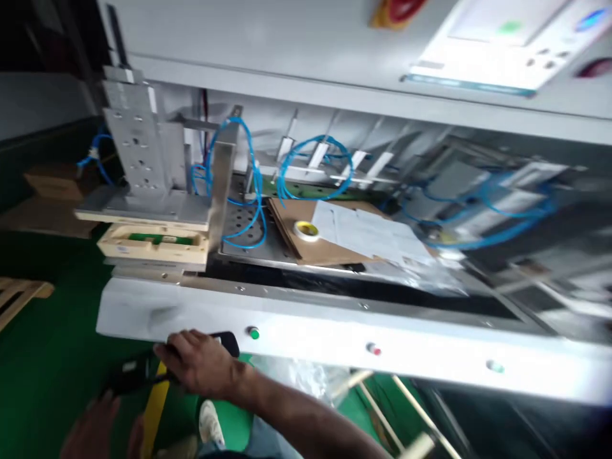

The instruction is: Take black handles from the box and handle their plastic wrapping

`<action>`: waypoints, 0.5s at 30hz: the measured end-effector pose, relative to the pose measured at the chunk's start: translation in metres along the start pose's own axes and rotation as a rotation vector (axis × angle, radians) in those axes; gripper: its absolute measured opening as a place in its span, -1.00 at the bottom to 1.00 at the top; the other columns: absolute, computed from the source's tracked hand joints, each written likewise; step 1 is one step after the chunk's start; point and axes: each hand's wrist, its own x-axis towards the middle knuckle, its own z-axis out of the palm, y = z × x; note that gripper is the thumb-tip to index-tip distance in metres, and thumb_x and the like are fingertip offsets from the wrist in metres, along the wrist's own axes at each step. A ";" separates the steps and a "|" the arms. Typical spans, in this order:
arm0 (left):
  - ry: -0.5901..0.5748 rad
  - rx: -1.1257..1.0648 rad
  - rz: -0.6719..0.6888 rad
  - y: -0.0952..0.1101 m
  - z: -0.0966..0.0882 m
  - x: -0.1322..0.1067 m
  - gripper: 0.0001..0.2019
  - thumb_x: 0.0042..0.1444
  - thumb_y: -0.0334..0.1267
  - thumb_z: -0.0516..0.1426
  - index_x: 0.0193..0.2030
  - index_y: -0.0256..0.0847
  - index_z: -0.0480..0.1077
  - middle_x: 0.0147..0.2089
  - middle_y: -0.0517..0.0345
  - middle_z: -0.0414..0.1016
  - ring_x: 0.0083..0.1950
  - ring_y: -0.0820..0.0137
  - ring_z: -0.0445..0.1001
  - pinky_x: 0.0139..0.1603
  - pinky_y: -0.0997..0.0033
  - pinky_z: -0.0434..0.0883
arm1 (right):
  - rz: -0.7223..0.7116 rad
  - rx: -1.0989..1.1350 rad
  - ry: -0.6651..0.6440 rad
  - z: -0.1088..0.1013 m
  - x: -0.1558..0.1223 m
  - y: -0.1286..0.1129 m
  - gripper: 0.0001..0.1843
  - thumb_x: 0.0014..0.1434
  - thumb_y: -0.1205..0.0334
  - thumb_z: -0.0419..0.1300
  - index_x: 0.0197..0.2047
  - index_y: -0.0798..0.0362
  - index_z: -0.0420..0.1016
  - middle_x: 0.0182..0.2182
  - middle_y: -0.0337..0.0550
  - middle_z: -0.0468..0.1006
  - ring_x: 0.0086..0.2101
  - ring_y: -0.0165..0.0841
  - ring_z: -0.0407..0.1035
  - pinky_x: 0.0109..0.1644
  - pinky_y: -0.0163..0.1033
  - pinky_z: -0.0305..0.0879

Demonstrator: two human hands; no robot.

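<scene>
My right hand (203, 363) is closed, its fingers curled round a dark object with a rounded black end (228, 343) that sticks out beyond the knuckles. Its kind cannot be made out. At the lower left, my left hand (102, 427) is smeared by motion. Its fingertips are close to a blurred black piece (127, 376) with a small light patch. Whether this piece joins the one in my right hand is unclear. Both hands are in front of the machine's white front rail (306, 331), near its left end.
A press fixture (153, 204) with a cream-coloured nest (153, 245) holding a green part stands left. Cardboard (289, 233), a tape roll (306, 231) and paper sheets (366, 233) lie on the machine bed. Blue air hoses (262, 217) loop behind. A green button (254, 333) projects from the rail.
</scene>
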 end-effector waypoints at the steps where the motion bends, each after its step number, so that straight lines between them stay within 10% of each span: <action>1: -0.055 0.002 0.097 0.005 0.011 0.008 -0.28 0.30 -0.02 0.27 0.51 -0.18 0.21 0.12 -0.21 0.57 0.06 -0.02 0.54 0.00 0.00 0.48 | 0.024 0.021 -0.009 -0.001 -0.023 -0.010 -0.33 0.37 -0.10 0.22 0.36 0.17 0.31 0.01 0.09 0.50 -0.16 -0.20 0.41 -0.12 -0.10 0.44; 6: -0.299 -0.159 0.422 0.057 0.065 0.044 -0.51 0.50 -0.05 0.00 0.40 -0.30 0.30 0.08 -0.13 0.61 0.03 0.17 0.59 0.03 0.19 0.47 | 0.213 -0.025 0.024 -0.030 -0.116 -0.023 -0.47 0.41 -0.09 0.18 0.26 0.09 0.43 -0.06 0.02 0.54 -0.20 -0.23 0.42 -0.11 -0.12 0.43; 10: -0.305 -0.208 0.452 0.101 0.100 0.072 -0.57 0.48 -0.06 0.08 0.37 -0.18 0.35 0.02 -0.02 0.61 -0.07 0.24 0.59 -0.01 0.25 0.44 | 0.502 -0.096 0.365 -0.046 -0.179 -0.027 -0.62 0.40 0.04 0.22 0.17 0.04 0.49 0.03 0.05 0.57 0.05 -0.16 0.44 0.15 -0.02 0.41; 15: -0.301 -0.259 0.382 0.155 0.145 0.126 -0.49 0.43 0.06 0.11 0.40 -0.12 0.34 0.00 0.05 0.61 -0.05 0.25 0.58 -0.05 0.28 0.44 | 0.991 -0.251 0.559 -0.031 -0.260 -0.021 -0.87 0.44 0.28 0.19 -0.03 0.02 0.57 -0.23 -0.08 0.62 -0.16 -0.27 0.46 -0.06 -0.13 0.40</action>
